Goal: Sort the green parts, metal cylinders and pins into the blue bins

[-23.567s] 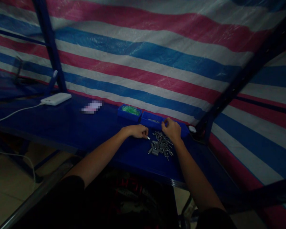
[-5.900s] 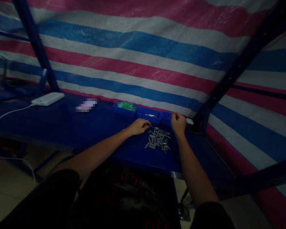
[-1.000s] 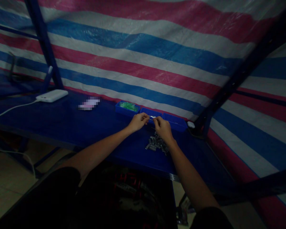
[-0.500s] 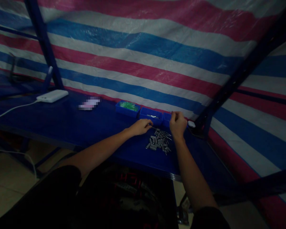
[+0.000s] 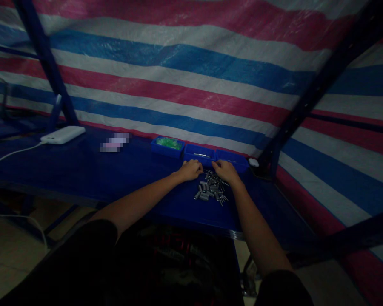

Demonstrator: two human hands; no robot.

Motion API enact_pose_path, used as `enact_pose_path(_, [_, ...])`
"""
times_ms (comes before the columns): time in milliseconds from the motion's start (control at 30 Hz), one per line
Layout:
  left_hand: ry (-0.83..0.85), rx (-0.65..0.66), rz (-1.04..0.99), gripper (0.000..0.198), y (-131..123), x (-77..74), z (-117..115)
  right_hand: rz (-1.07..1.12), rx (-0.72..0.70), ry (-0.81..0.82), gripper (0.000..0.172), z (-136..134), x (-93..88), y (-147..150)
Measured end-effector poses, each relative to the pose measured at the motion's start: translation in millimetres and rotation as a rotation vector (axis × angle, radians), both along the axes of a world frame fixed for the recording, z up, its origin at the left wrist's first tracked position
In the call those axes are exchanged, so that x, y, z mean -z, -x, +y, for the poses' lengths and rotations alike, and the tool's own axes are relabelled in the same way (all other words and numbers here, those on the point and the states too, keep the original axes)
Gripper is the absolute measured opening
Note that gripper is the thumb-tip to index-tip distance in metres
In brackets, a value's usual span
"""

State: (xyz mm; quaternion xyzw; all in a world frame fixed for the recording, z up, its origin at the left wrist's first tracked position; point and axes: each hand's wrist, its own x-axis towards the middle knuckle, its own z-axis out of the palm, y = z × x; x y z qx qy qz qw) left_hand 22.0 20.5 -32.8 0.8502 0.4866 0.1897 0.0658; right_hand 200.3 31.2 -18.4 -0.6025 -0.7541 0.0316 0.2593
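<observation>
A heap of small grey metal cylinders and pins (image 5: 210, 192) lies on the dark blue table (image 5: 121, 178). My left hand (image 5: 190, 169) rests at the heap's far left edge with its fingers curled into a pinch; what they hold is too small to see. My right hand (image 5: 225, 171) lies low on the heap's far right edge, knuckles up, fingertips down among the pieces and hidden. Just behind both hands stand three small blue trays: one with green bits (image 5: 167, 146), a middle one (image 5: 199, 154) with a few metal pieces, and a right one (image 5: 232, 159).
A white power bank (image 5: 63, 134) with a cable lies at the table's far left, near a blue upright post (image 5: 47, 68). A small white object (image 5: 253, 162) sits by the right post. A striped tarp (image 5: 191, 72) closes the back. The light is dim.
My right hand has come down from above the right tray onto the heap. My left hand has stayed at the heap's left edge. The camera has shifted slightly.
</observation>
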Motion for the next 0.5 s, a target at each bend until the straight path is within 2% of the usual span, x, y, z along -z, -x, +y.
enact_pose_path(100, [-0.006,-0.053,-0.050,0.015,3.0,3.2,0.7,-0.058,-0.096,0.072,0.035,1.1,6.1,2.5])
enact_pose_path(300, [-0.027,-0.097,-0.250,0.015,14.4,0.4,4.8,-0.118,-0.288,0.059,0.040,-2.2,8.0,18.6])
enact_pose_path(400, [-0.048,-0.105,-0.363,0.017,17.5,-2.7,4.9,-0.053,-0.371,0.108,0.032,-7.7,5.6,26.0])
enact_pose_path(500, [-0.032,-0.092,-0.415,0.019,17.3,-3.5,2.0,0.068,-0.355,0.111,0.021,-12.3,3.7,28.1])
